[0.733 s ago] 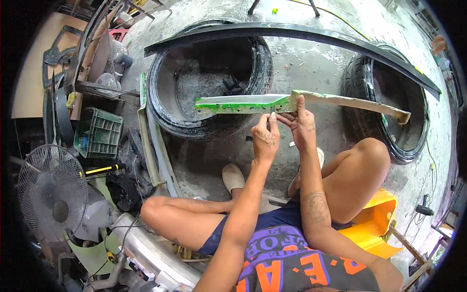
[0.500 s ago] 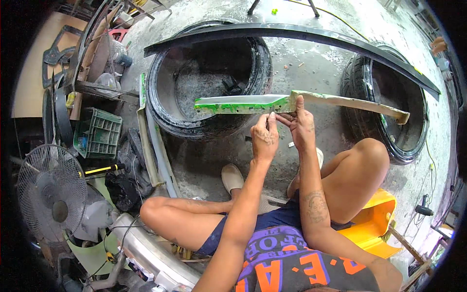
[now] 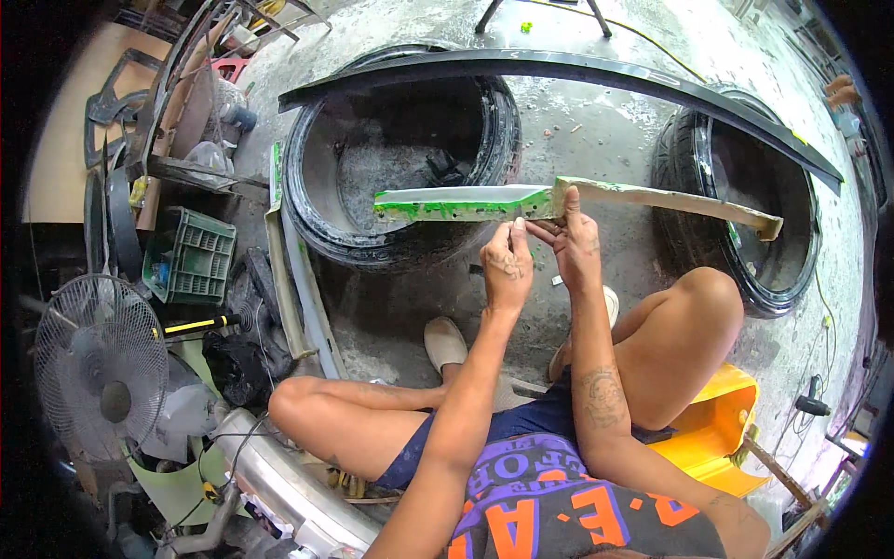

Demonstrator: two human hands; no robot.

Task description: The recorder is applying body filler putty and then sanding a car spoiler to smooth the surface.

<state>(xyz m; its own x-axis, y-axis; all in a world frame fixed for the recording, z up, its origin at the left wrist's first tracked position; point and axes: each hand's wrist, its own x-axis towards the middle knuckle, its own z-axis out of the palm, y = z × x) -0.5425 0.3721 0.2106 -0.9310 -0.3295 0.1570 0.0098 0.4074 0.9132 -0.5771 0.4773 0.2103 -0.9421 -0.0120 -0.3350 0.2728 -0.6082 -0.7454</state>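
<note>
On the green-edged strip (image 3: 466, 207), the right hand (image 3: 579, 244) keeps its pinching grip, the left hand (image 3: 508, 268) still pressing fingertips together below

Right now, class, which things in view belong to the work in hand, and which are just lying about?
In use:
Long part-green strip
Right hand, gripping it
Left hand, at its lower edge

Apparently just lying about:
Fan
Dark green crate
Black bag

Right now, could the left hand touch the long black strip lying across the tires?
Probably not straight ahead: the green-edged strip, pinched in the right hand, crosses between the left hand and the black strip.
</note>
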